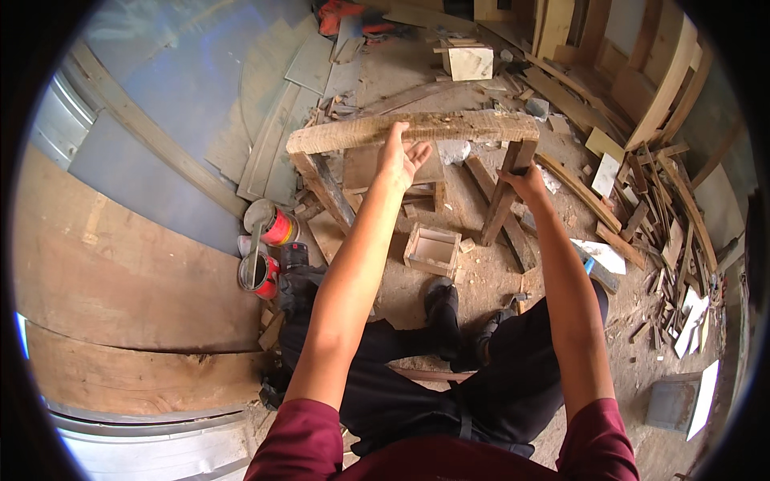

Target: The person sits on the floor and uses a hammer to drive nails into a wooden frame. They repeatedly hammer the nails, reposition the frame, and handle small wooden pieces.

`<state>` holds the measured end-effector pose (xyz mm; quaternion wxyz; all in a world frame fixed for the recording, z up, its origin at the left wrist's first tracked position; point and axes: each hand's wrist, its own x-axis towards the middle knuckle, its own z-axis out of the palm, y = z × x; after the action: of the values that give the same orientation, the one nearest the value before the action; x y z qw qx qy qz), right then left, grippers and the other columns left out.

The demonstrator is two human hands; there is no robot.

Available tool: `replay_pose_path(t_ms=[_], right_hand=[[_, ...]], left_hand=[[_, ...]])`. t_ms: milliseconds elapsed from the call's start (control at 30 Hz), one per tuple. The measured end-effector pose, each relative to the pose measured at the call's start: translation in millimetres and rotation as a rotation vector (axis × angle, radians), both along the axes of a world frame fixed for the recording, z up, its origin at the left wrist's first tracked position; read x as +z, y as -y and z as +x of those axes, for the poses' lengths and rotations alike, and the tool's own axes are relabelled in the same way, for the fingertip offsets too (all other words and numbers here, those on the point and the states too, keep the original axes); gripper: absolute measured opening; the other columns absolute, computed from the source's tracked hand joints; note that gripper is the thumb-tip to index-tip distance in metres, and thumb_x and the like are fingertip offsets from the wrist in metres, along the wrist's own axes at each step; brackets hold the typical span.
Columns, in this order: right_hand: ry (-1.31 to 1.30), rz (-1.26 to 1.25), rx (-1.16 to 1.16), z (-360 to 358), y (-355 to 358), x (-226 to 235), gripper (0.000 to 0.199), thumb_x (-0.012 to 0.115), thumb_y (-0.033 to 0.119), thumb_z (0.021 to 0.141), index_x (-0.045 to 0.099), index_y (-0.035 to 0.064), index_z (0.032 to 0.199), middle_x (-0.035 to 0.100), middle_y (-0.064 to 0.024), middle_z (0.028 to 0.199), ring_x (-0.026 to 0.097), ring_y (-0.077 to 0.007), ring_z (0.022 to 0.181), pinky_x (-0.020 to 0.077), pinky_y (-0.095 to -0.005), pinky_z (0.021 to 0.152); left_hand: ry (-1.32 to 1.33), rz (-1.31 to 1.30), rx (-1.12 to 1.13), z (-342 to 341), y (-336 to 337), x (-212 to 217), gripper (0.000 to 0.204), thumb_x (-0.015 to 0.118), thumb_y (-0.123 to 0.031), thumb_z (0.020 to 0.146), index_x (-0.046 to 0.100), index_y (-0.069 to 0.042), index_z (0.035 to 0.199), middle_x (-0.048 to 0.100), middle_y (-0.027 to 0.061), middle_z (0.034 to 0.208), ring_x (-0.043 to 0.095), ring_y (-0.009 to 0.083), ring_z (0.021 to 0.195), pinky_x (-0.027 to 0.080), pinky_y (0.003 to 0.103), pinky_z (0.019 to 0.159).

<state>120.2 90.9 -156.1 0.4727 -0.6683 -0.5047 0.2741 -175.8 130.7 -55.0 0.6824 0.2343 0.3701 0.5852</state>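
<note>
In front of me stands a rough wooden frame (473,126), a thick beam on top with a leg at each end. My right hand (525,183) is closed around its right leg (503,204), just under the beam. My left hand (401,164) reaches to the middle of the beam, its thumb up against the near face. The other fingers of that hand are spread and hold nothing. The left leg (322,191) slants down beside my left forearm. Below the frame, an open-topped small wooden box (433,250) sits on the floor.
Two red paint cans (282,228) stand at the left by a large wooden board (120,256). Scrap wood (682,216) is heaped along the right. A pale box (469,64) lies at the back. Planks and chips litter the floor around my shoes (441,301).
</note>
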Motion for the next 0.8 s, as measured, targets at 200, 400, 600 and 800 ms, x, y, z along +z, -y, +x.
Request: replay_pose_path(t_ms=[200, 400, 600, 800], right_hand=[[0.0, 0.181, -0.003, -7.8, 14.8, 39.1, 0.072, 0.086, 0.03, 0.078, 0.048, -0.0004, 0.132, 0.067, -0.0148, 0.118, 0.064, -0.023, 0.106, 0.0509, -0.0355, 0.093], [0.257, 0.179, -0.041, -0.8, 40.4, 82.4, 0.08, 0.085, 0.028, 0.074, 0.048, 0.0038, 0.14, 0.068, -0.0185, 0.12, 0.065, -0.0284, 0.113, 0.0505, -0.0369, 0.097], [0.354, 0.131, -0.095, -5.8, 52.2, 98.9, 0.074, 0.083, 0.029, 0.071, 0.055, 0.005, 0.135, 0.069, -0.0187, 0.118, 0.066, -0.0308, 0.113, 0.0515, -0.0386, 0.095], [0.387, 0.262, -0.16, -2.6, 61.1, 115.7, 0.064, 0.082, 0.028, 0.07, 0.063, 0.0042, 0.126, 0.072, -0.0178, 0.111, 0.068, -0.0318, 0.108, 0.0532, -0.0385, 0.092]], left_hand=[[-0.51, 0.061, -0.503, -59.5, 31.0, 20.1, 0.078, 0.061, -0.064, 0.089, 0.055, 0.005, 0.125, 0.07, 0.0194, 0.114, 0.069, 0.0262, 0.104, 0.056, 0.037, 0.088], [-1.232, 0.177, -0.304, -201.0, 68.3, 30.7, 0.064, 0.077, -0.063, 0.076, 0.066, 0.0, 0.075, 0.069, 0.0126, 0.073, 0.07, 0.0191, 0.059, 0.058, 0.032, 0.055], [-1.395, 0.397, 0.25, -250.4, 55.6, -60.7, 0.102, 0.09, -0.045, 0.067, 0.037, 0.006, 0.138, 0.059, 0.0283, 0.126, 0.06, 0.0326, 0.117, 0.049, 0.039, 0.095], [-1.267, 0.632, 0.283, -236.9, 15.7, -39.5, 0.023, 0.073, -0.015, 0.086, 0.066, 0.004, 0.096, 0.075, 0.0148, 0.094, 0.072, 0.0173, 0.085, 0.052, 0.032, 0.073]])
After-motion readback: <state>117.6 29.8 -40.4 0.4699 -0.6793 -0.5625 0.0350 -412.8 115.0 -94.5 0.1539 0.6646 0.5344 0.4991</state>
